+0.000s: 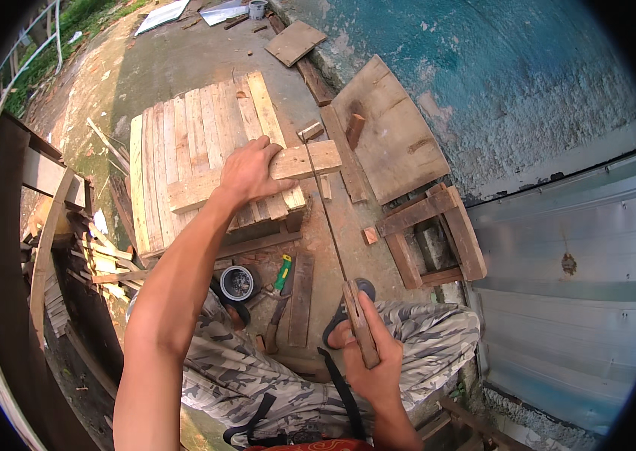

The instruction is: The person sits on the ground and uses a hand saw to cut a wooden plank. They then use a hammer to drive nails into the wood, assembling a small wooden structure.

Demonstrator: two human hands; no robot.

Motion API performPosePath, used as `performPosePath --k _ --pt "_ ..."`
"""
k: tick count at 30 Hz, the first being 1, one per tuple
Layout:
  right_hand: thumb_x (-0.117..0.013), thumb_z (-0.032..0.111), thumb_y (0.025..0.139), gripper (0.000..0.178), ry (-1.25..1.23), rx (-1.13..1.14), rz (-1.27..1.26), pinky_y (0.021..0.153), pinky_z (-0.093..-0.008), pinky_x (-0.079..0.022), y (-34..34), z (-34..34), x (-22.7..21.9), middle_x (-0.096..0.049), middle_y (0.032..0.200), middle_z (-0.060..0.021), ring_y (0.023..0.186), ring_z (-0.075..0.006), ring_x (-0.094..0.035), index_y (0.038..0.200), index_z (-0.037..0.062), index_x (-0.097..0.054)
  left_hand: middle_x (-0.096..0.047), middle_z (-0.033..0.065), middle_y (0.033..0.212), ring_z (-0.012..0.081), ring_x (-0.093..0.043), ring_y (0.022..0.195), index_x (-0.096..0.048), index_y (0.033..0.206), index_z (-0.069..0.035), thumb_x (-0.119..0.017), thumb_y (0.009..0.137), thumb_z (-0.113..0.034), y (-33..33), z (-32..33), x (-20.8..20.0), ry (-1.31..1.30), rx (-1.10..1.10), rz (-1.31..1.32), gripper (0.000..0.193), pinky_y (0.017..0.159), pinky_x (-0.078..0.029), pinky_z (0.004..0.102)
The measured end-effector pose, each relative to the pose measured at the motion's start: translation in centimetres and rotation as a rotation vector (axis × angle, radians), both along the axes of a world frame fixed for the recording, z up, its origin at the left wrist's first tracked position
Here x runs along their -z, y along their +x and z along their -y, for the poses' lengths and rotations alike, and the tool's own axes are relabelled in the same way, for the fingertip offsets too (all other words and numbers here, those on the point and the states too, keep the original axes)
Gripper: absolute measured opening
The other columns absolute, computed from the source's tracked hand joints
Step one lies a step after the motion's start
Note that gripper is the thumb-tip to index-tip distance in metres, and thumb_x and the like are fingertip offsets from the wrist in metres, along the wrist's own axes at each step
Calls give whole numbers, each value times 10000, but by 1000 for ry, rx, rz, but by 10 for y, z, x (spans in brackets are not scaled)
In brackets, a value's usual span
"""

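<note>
My left hand [248,171] is wrapped over a short wooden plank [196,188], holding it down across a low bench of wooden slats [154,161]. The plank's right end sticks out past the bench. In my right hand [378,361] is the wooden handle of a handsaw [336,248]. Its thin blade, seen edge-on, runs away from me and meets the plank near that overhanging end, right of my left hand. How deep the blade sits in the wood I cannot tell. A small wood offcut [310,131] lies just beyond the blade.
Near my feet are a round tin of nails [237,283], a hammer with a green-yellow grip [283,273] and a dark board [301,301]. To the right stand a small wooden frame [468,233] and a leaning plywood sheet [393,135], beside a blue wall [498,68]. Scrap wood [103,255] is piled left.
</note>
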State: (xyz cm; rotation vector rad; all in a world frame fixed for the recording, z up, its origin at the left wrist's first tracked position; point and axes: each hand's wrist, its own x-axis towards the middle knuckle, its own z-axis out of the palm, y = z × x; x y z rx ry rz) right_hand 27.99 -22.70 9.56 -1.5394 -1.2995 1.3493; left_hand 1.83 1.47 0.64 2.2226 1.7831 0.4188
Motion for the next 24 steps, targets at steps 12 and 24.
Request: performPosePath --k 12,24 --pt "-594 38 831 647 393 -31 13 971 -352 -499 -38 -110 42 -666 1208 -312 1124 -347 -692 1469 7 -489 -620 146 1078 342 -624 1050 -681 1192 9 -811 694 -544 2 -2 -3 20 -13 -23 756 914 -507 446" --pt "-580 34 820 635 285 -57 90 786 -393 -559 -37 -135 30 -716 975 -277 714 -351 -709 1450 3 -505 -618 133 1054 323 -614 1051 -669 1216 12 -818 684 -530 -1 -8 -3 1 -18 -16 774 916 -504 428"
